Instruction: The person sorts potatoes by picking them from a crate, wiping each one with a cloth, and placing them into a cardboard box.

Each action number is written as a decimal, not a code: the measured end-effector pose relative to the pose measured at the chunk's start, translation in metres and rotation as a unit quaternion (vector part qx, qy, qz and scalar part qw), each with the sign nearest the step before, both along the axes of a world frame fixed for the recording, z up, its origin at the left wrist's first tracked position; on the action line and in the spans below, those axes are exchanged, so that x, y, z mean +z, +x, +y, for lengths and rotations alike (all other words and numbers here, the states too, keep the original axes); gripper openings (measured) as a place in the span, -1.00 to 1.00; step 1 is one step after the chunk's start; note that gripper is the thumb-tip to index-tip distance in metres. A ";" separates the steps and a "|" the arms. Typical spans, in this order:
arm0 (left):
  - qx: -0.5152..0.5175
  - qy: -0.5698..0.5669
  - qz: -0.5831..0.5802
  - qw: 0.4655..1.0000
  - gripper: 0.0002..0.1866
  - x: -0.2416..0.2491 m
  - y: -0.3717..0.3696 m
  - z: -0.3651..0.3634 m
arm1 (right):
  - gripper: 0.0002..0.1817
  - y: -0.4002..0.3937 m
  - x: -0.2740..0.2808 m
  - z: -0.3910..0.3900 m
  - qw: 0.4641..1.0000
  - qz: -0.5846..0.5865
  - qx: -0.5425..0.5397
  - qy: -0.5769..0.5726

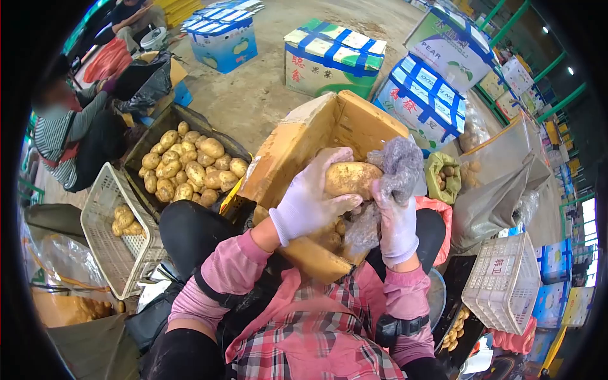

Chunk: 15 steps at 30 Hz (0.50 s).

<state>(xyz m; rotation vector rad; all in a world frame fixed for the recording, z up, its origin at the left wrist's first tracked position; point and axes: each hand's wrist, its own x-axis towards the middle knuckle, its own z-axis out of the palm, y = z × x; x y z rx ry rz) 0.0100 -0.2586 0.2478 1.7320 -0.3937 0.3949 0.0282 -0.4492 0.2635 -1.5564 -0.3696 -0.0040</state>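
A large earth-smudged potato (352, 179) is up in front of me, over the open cardboard box (304, 133) between my knees. My left hand (310, 197), in a pale work glove, is closed around the potato's left side. At its other end is my right hand (398, 218), gloved too, its fingers closed on a crumpled grey-purple mesh-like wad (400, 166). A fingertip of that hand touches the potato. More of the grey material (363, 229) hangs below, and a few potatoes (330, 237) lie partly hidden in the box.
Left of me are a dark crate (137, 152) heaped with potatoes and a white plastic basket (101, 234) holding several. A taped green fruit carton (332, 54) stands ahead, with stacked cartons (421, 95) to the right. Another person (79, 126) sits at the upper left.
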 end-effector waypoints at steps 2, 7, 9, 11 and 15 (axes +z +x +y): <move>0.050 0.040 -0.013 0.998 -0.42 0.001 -0.004 0.003 | -0.77 -0.009 -0.007 0.006 0.995 0.065 -0.020 0.076; 0.007 -0.137 0.189 0.972 -0.61 0.001 -0.002 0.012 | -0.66 -0.011 -0.019 0.010 0.991 0.065 -0.054 0.101; 0.002 -0.282 0.244 0.928 -0.54 -0.003 -0.002 0.012 | -0.63 -0.006 -0.012 0.018 0.993 0.025 -0.074 0.088; 0.030 -0.324 0.288 0.901 -0.56 0.002 -0.001 0.010 | -0.61 -0.013 0.001 0.025 0.996 0.059 -0.056 0.025; -0.057 -0.331 0.250 0.908 -0.62 -0.014 -0.004 0.007 | -0.49 0.006 -0.003 0.041 0.861 -0.356 -0.076 -0.355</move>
